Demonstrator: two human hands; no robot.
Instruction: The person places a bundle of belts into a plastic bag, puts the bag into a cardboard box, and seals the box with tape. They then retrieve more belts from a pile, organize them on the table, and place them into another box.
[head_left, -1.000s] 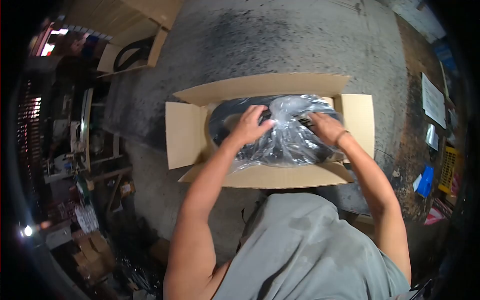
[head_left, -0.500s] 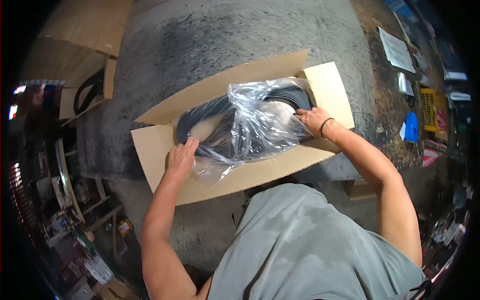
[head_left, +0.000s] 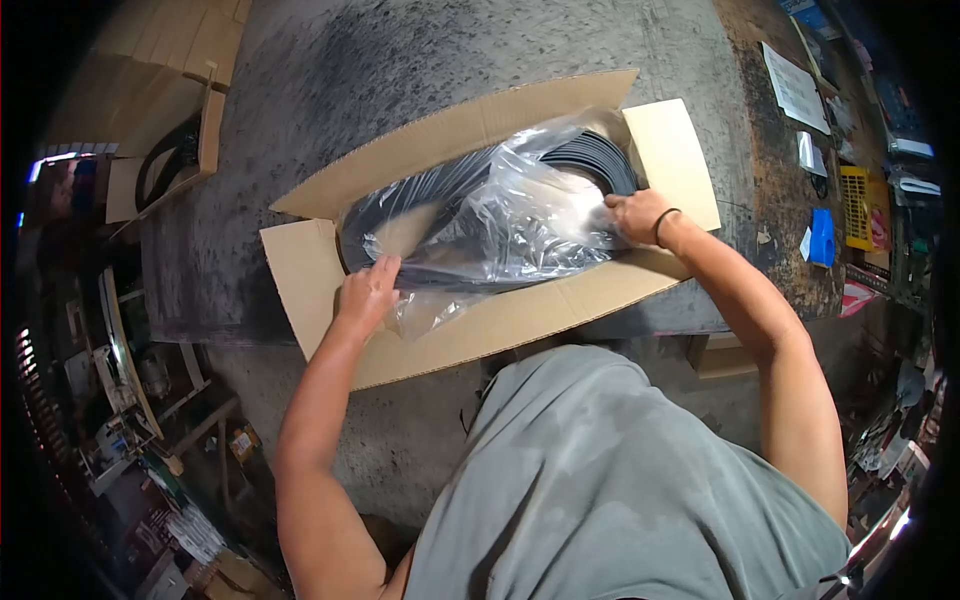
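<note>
An open cardboard box lies at a slant on the worktable, its flaps spread outward. Inside is a long looped coil of black ribbed strips, partly under a clear plastic bag. At the coil's near left end, my left hand has its fingers closed on the bag's edge. My right hand is at the right end by the box wall, fingers curled in and pinching the plastic beside the coil. Its fingertips are partly hidden.
A second open box with a black coil sits at the far left. On the table's right side are paper sheets, a blue object and a yellow crate. Shelving and clutter stand beyond both table ends.
The plastic has been drawn to the right and flattened, baring more of the black strips at the upper right. My right hand has shifted slightly up and right; my left stays near the same corner.
</note>
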